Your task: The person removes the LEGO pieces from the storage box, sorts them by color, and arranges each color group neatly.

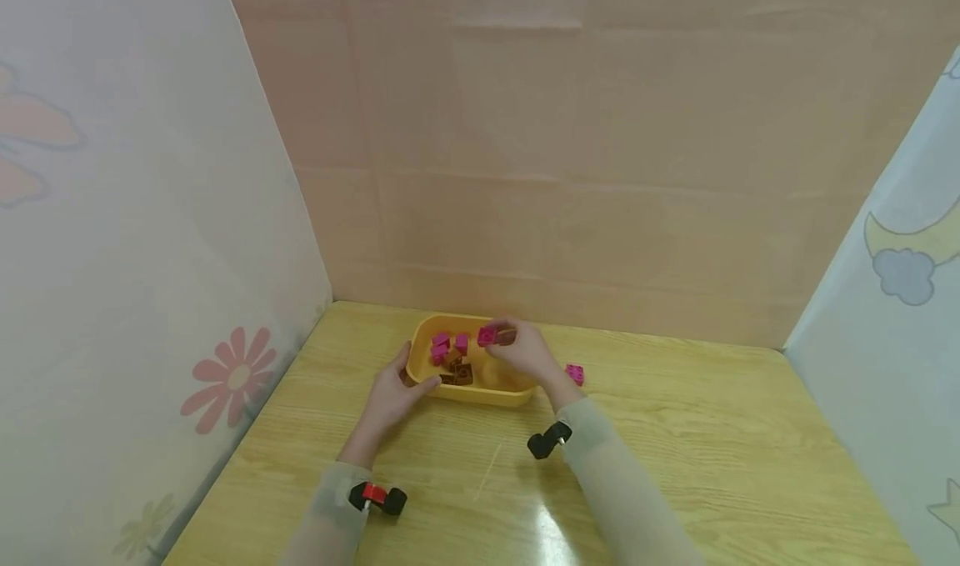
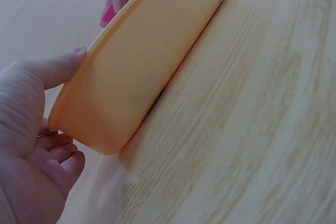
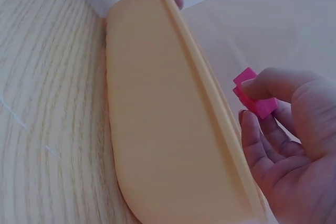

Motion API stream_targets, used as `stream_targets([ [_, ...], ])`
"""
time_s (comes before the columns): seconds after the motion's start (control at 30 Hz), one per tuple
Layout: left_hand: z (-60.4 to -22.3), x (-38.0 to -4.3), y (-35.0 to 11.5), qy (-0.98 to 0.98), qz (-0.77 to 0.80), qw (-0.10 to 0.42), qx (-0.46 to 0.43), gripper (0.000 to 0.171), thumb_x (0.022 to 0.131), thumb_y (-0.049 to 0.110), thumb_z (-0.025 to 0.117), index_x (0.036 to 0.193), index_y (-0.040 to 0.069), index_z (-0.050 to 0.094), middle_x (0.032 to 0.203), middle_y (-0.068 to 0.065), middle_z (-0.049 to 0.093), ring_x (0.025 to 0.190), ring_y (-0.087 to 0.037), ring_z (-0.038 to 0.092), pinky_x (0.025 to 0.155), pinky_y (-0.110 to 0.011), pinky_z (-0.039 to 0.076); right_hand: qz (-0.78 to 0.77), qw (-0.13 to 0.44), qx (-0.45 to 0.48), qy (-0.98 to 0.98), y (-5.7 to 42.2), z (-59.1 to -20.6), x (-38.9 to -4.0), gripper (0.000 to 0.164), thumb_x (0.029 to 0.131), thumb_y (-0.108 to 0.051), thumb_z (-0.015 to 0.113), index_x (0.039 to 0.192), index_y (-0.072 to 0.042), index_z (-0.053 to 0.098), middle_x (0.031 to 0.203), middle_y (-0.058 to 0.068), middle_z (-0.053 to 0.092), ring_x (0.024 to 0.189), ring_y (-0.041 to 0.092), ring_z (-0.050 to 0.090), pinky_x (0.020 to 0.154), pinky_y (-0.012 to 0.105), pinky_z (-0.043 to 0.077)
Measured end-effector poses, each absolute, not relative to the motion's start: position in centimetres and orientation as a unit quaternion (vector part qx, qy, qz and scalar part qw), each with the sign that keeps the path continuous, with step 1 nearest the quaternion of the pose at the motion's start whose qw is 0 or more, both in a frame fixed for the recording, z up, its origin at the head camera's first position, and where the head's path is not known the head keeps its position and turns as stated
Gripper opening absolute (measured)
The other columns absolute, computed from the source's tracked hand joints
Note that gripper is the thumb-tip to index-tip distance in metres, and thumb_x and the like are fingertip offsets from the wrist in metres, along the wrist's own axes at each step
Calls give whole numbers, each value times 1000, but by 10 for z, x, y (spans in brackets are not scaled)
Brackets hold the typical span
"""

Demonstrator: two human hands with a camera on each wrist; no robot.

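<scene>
Pink brick [image 1: 487, 336]: bright, blocky | yellow tub [image 1: 480, 395]: rounded corners, lipped rim | right hand [image 1: 522, 351]: grip pinching brick over tub | left hand [image 1: 392, 393]: grip clasping tub's end, thumb at rim

Round-cornered yellow tray [image 1: 480, 394], upright on the worktop [image 1: 697, 449], containing pink blocks [image 1: 439, 353] and brown blocks [image 1: 463, 374]; single pink brick [image 1: 487, 336], pinched in mid-air above its interior.
</scene>
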State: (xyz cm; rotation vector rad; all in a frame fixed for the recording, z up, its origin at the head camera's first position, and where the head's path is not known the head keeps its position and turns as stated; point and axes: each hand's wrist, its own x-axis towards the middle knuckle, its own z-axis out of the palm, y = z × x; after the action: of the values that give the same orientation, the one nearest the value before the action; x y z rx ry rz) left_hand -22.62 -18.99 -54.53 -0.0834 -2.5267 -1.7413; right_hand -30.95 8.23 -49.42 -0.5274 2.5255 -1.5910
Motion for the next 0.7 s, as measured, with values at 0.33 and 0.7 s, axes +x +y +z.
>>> stream_targets([
  [0.33,-547,-226,-191,-821,-568,38,-31,107,94,33,86,167,-8,19,173,-26,19,155,-41,33,123,-48,36,-570,57,-145,807,101,-496,-306,43,94,-9,82,136,-10,71,127,12,72,117,31,68,84,37,62],
  [0.7,-543,-225,-189,-821,-570,33,-25,104,96,26,85,167,-8,17,173,-26,19,155,-41,33,123,-47,35,-636,57,-110,762,126,-500,-296,52,96,-12,81,143,-2,61,137,18,67,129,35,64,105,38,54],
])
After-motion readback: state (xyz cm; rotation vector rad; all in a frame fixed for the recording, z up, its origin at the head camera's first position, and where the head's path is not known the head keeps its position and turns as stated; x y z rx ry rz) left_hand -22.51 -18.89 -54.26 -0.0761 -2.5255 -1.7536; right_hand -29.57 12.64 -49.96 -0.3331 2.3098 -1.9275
